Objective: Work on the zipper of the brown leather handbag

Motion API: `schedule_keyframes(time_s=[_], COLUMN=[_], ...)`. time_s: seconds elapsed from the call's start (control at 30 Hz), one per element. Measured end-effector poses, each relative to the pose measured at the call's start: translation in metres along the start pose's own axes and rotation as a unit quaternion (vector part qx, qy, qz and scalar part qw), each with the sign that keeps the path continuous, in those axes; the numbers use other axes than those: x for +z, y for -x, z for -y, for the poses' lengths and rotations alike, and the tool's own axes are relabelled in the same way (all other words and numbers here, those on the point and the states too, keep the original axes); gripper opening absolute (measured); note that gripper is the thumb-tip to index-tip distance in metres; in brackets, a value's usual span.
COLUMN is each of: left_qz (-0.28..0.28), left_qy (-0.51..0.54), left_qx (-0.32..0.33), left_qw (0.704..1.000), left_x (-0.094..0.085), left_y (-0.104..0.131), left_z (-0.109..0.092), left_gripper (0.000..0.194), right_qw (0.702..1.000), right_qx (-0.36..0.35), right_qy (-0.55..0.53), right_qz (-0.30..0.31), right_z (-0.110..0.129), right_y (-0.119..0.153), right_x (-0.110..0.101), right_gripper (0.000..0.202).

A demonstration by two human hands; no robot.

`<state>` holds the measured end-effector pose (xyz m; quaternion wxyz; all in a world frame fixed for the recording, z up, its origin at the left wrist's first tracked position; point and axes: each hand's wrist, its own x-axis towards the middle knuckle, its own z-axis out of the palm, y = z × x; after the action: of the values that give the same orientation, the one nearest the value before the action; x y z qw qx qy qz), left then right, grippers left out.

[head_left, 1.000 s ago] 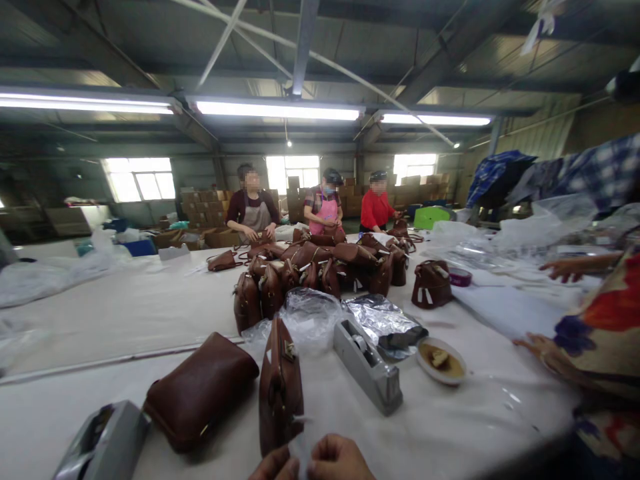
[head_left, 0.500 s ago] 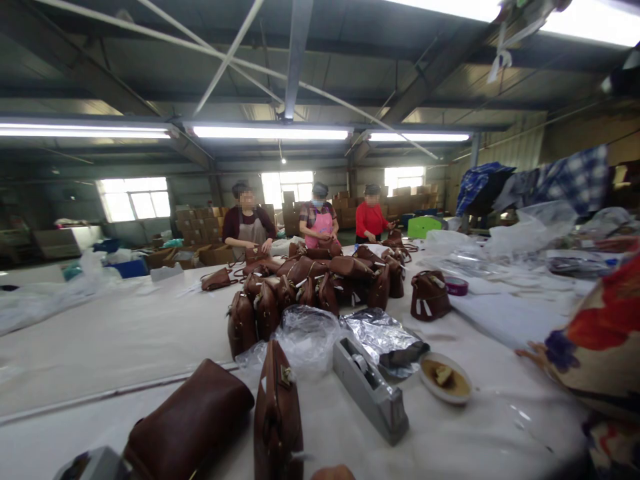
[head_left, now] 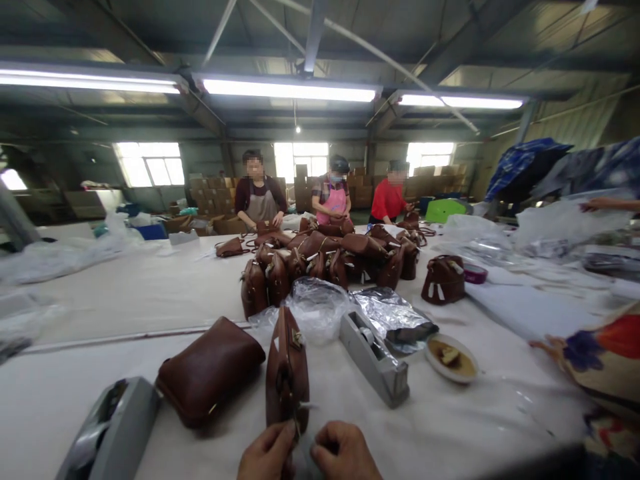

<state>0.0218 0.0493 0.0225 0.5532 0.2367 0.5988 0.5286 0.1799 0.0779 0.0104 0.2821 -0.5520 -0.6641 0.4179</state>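
Note:
An upright brown leather handbag [head_left: 287, 373] stands edge-on in front of me on the white table [head_left: 125, 300]. My left hand [head_left: 267, 455] pinches something small at the bag's near lower edge. My right hand [head_left: 344, 452] sits close beside it with fingers curled; what it holds is hidden. A second brown handbag [head_left: 210, 370] lies flat to the left of the upright one.
A grey tape dispenser [head_left: 374, 357] stands to the right, another dispenser [head_left: 113, 430] at lower left. A small dish [head_left: 451, 359], crumpled plastic [head_left: 317, 307] and foil [head_left: 393, 315] lie behind. Several brown bags [head_left: 320, 257] cluster mid-table. Three people work at the far end; a co-worker's sleeve [head_left: 603, 357] is at the right.
The camera tipped up and then down again, so both my hands left the view and are back at the bottom edge by the upright bag.

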Motion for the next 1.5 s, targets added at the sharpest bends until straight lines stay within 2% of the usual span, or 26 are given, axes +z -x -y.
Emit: schedule_keyframes(time_s=[0.2, 0.37, 0.57, 0.77, 1.13, 1.33, 1.5], left_qz=[0.004, 0.016, 0.015, -0.007, 0.011, -0.041, -0.023], left_qy=[0.042, 0.048, 0.023, 0.042, 0.042, 0.016, 0.024], left_qx=[-0.016, -0.015, -0.016, -0.015, -0.01, 0.018, -0.006], left_qw=[0.999, 0.999, 0.999, 0.999, 0.999, 0.999, 0.999], left_x=[0.003, 0.003, 0.001, 0.006, 0.005, -0.003, -0.005], left_y=[0.002, 0.001, 0.0, 0.005, 0.004, 0.009, 0.015], left_z=[0.003, 0.003, 0.005, 0.0, 0.006, 0.006, 0.011], left_gripper=[0.056, 0.06, 0.058, 0.057, 0.058, 0.064, 0.055], right_qw=[1.0, 0.999, 0.999, 0.999, 0.998, 0.998, 0.996], right_qx=[-0.018, -0.04, -0.034, -0.036, -0.042, -0.049, -0.046], right_qy=[0.013, -0.001, -0.007, -0.029, -0.035, -0.04, -0.058], right_qz=[-0.013, 0.006, 0.018, 0.008, -0.03, -0.025, -0.045], right_z=[0.01, 0.002, -0.007, -0.004, 0.003, 0.008, 0.009], right_y=[0.004, 0.007, 0.012, 0.011, 0.006, 0.0, -0.001], right_x=[0.001, 0.003, 0.007, 0.007, 0.015, 0.017, 0.019], right_gripper=[0.013, 0.013, 0.013, 0.014, 0.015, 0.018, 0.023])
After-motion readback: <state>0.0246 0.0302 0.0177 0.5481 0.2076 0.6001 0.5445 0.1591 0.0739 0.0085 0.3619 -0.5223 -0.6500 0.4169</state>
